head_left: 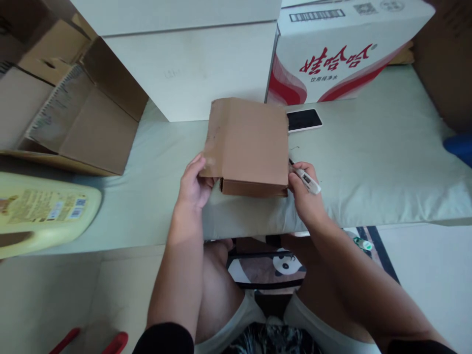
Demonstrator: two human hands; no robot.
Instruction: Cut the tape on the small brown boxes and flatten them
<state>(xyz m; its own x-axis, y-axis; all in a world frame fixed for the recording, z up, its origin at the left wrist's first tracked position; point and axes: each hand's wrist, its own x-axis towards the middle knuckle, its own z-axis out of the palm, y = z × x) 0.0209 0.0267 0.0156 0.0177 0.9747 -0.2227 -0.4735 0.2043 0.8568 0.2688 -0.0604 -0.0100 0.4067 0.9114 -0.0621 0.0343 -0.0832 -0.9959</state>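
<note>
A small brown cardboard box [254,142] lies on the pale green cloth surface in front of me. Its left flap [216,142] sticks out to the side. My left hand [194,182] pinches the near corner of that flap, thumb on top and fingers below. A white box cutter [308,181] is in my right hand [305,196], close against the box's near right edge. The cutter's dark tip points up and left, beside the box. Whether the blade touches the cardboard I cannot tell.
A phone [305,120] lies just behind the box's right side. Large white cartons [217,69] and a red-and-white carton [332,64] stand at the back. To the left are an open cardboard box [99,128] and a yellow jug [47,211]. Red handles [118,341] show on the floor.
</note>
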